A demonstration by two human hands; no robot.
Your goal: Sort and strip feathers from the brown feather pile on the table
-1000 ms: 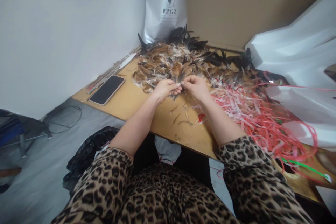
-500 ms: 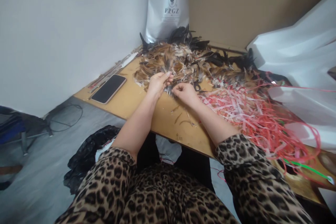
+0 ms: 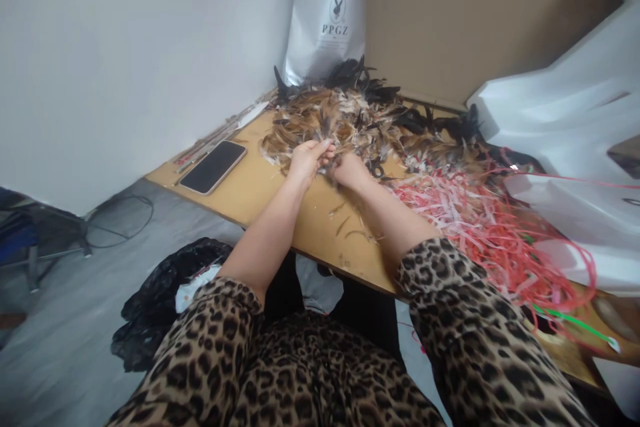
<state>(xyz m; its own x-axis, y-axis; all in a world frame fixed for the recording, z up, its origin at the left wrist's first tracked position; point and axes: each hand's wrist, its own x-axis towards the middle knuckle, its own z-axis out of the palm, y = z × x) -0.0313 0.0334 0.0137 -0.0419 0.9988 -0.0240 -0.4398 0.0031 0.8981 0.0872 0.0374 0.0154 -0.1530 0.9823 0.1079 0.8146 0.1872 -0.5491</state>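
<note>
My left hand [image 3: 311, 159] is closed in a pinch at the near edge of a heap of brown feathers [image 3: 295, 123]. A small tuft of brown-grey feathers [image 3: 327, 123] stands up from its fingertips. Close beside it on the right, my right hand [image 3: 351, 170] is curled with its fingers together, blurred by motion. What its fingertips hold, if anything, is hidden among the feathers. A dark looped thing, perhaps scissor handles [image 3: 377, 169], lies just right of that hand. Several loose feather bits [image 3: 345, 220] lie on the wooden table [image 3: 320, 240] below.
A phone [image 3: 214, 167] lies at the table's left. Tangled red and pink plastic strips [image 3: 480, 227] cover the right side, near a green strip [image 3: 575, 325]. A white printed bag [image 3: 325, 33] stands behind the feathers. Black plastic [image 3: 160, 293] lies on the floor.
My right hand has moved in towards the feathers and my left hand, and is now blurred. My left hand keeps its pinch. The whole view has shifted slightly.
</note>
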